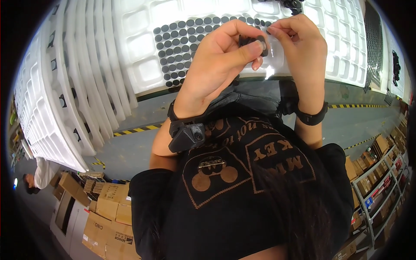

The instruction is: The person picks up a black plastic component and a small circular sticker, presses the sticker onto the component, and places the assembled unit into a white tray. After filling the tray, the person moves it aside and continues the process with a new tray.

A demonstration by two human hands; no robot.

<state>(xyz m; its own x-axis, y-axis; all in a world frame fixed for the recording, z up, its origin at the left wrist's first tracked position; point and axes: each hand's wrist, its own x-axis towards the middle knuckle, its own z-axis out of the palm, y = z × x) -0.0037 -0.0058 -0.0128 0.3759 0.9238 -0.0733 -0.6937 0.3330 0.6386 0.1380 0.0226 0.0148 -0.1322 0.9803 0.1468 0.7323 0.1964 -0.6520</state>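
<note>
My left hand (pixel 225 54) is closed around a small black part (pixel 249 41), held between thumb and fingers; its exact kind is hard to make out. To its right, my right hand (pixel 305 45) pinches thumb and forefinger together at the right edge of a sheet of black round pads (pixel 173 41). A dark spot shows at those fingertips, too small to name. The pads lie in rows on a clear backing (pixel 277 50), partly covered by my left hand and forearm. Below the sheet are white moulded trays (pixel 145 71).
Tall stacked white trays (pixel 82 82) stand on the left, some with black parts. More black parts (pixel 288 5) lie at the far edge. Cardboard boxes (pixel 108 234) sit behind on the left, a metal rack (pixel 381 195) on the right. Another person (pixel 41 173) is at far left.
</note>
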